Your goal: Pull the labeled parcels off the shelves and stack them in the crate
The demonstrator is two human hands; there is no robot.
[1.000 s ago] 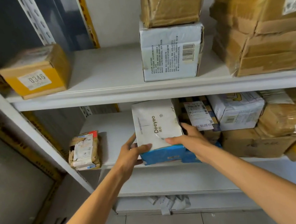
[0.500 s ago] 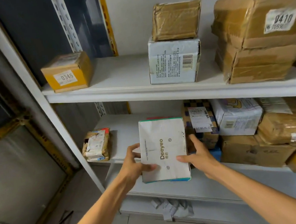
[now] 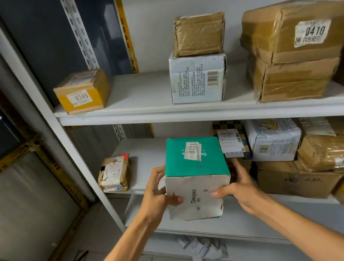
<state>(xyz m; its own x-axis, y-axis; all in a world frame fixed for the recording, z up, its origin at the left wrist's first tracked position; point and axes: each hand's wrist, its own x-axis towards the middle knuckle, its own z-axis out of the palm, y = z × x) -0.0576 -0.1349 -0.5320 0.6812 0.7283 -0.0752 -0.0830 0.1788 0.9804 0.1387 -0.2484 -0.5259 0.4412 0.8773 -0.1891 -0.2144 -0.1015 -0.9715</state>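
The thumbs of the left hand (image 3: 155, 191) and the right hand (image 3: 239, 187) press on the white front face of the green-and-white parcel (image 3: 196, 178), and the other fingers curl round its 2 sides, so both hands grasp it. The parcel is held in the air in front of the lower shelf (image 3: 143, 157), tilted so that its green top, with a sticker reading 0371, faces the camera. A small torn parcel (image 3: 114, 173) lies on that shelf to the left, and a checkered box (image 3: 232, 141) stands just behind the right hand. On the upper shelf (image 3: 143, 94) sit a yellow box (image 3: 82, 92) marked 0346 and a large brown parcel (image 3: 293, 49) marked 0410.
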